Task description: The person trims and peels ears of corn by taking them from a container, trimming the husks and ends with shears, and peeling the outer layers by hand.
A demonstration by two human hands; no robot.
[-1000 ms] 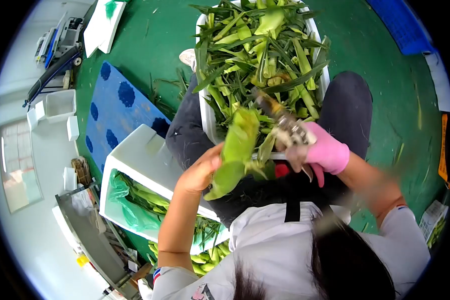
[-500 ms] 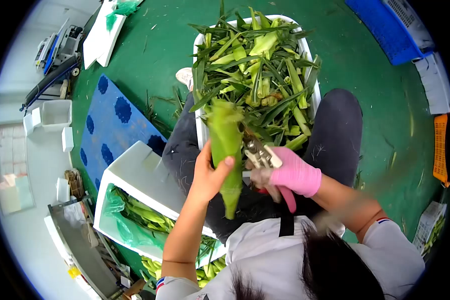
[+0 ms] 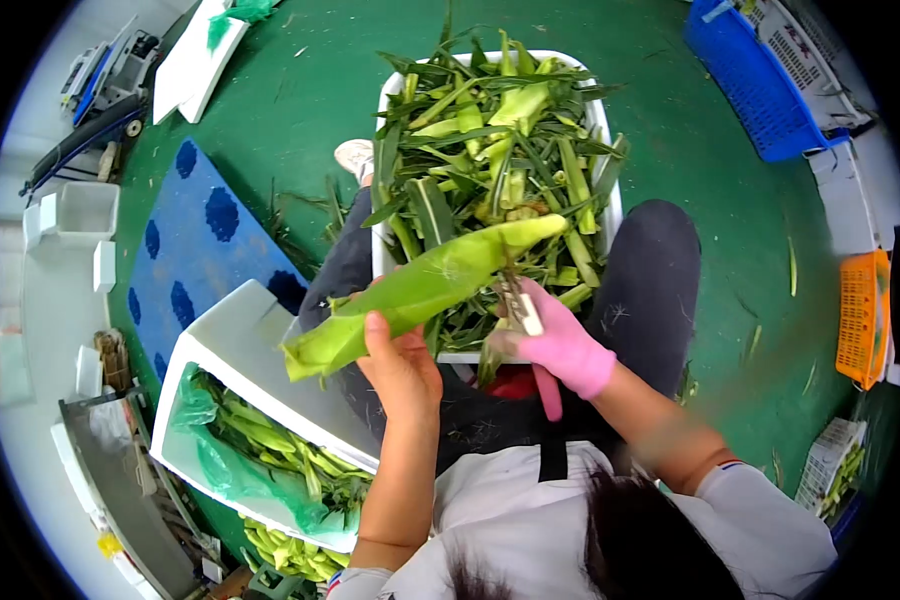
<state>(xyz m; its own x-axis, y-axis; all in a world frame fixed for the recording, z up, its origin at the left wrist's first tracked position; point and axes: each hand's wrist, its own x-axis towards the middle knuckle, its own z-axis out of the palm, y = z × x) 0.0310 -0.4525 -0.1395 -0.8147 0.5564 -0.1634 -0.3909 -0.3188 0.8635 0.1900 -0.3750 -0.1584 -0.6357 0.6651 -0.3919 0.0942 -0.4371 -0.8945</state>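
Note:
My left hand [image 3: 402,372] is closed around an ear of corn [image 3: 420,285] in its green husk, tilted with one end up to the right. In a pink glove, my right hand [image 3: 560,345] grips pruning shears [image 3: 518,306], whose blades meet the underside of the ear near its right end. A strip of husk hangs under the shears by my right fingers. Between my knees stands a white bin [image 3: 615,200] heaped with husks and leaves [image 3: 500,150].
At my left, a white foam box [image 3: 240,325] holds green ears in a green plastic bag [image 3: 235,455]. A blue spotted mat [image 3: 205,270] lies beyond it. Blue [image 3: 755,85] and orange [image 3: 860,320] crates stand at the right.
The ear has swung from nearly upright to a slant, its upper end now at the right. The shears have come against its underside near that end. The view has shifted slightly.

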